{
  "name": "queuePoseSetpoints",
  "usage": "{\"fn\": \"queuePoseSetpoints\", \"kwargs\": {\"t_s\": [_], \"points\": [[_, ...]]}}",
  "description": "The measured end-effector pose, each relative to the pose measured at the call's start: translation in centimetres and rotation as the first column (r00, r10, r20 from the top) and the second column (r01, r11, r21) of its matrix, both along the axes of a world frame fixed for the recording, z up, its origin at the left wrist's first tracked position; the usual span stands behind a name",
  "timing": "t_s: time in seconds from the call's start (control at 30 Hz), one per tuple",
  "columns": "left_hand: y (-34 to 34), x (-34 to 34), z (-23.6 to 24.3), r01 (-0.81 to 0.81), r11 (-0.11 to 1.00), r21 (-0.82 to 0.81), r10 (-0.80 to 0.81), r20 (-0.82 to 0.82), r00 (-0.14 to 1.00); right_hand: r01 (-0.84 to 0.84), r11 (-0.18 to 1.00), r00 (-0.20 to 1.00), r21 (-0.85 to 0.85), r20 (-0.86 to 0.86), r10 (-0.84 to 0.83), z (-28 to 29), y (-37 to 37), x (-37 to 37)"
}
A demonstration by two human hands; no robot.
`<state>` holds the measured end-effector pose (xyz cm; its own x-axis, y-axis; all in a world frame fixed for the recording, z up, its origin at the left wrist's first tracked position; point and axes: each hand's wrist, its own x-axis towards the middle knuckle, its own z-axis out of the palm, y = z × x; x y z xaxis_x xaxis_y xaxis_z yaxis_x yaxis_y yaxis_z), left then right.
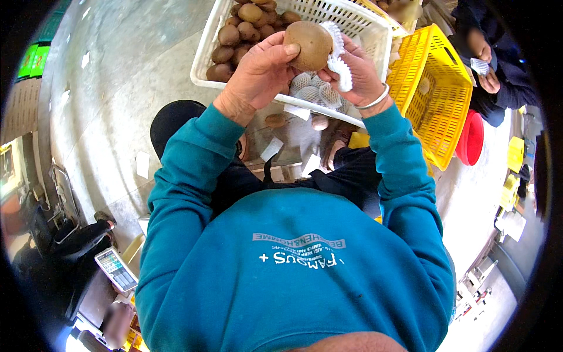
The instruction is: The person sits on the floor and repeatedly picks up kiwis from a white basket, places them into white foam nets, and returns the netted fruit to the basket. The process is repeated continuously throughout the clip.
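Observation:
My left hand (pixel 264 70) grips a large brown kiwifruit (pixel 306 44) from the left, thumb on its skin. My right hand (pixel 358 76) has its fingers closed on a white foam mesh sleeve (pixel 339 73), which is bunched against the fruit's right side. Both hands are over a white plastic crate (pixel 205 41), with loose brown kiwifruit (pixel 229 35) in its left part and several sleeved fruit (pixel 308 91) in its near right part. Part of the crate's contents is hidden behind my hands and the held fruit.
A yellow crate (pixel 446 100) and red bucket (pixel 469 138) stand at right. A co-worker's hands (pixel 489 82) hold something white beyond them. A scale (pixel 116 270) sits lower left. Loose fruit (pixel 275 120) and paper scraps (pixel 271 148) lie on the floor near my legs.

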<state>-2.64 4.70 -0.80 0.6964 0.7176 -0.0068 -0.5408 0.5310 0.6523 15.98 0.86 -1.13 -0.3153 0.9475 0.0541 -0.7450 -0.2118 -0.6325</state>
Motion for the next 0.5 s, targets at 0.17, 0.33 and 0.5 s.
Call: {"fn": "queuePoseSetpoints", "kwargs": {"t_s": [0.17,0.33,0.5], "points": [[0.4,-0.1,0.3,-0.047,0.999,-0.021,0.046,-0.010,0.999,0.219,0.976,0.927,0.004,0.312,-0.210,0.2,-0.3,-0.9],[0.7,-0.8,0.6,-0.026,1.000,-0.010,0.025,-0.093,0.995,0.292,0.955,0.898,-0.042,0.356,-0.259,1.5,-0.7,-1.0],[0.8,-0.9,0.9,-0.056,0.996,0.068,0.070,-0.232,0.970,0.458,0.857,0.599,0.236,0.630,-0.494,1.6,-0.9,-0.9]]}}
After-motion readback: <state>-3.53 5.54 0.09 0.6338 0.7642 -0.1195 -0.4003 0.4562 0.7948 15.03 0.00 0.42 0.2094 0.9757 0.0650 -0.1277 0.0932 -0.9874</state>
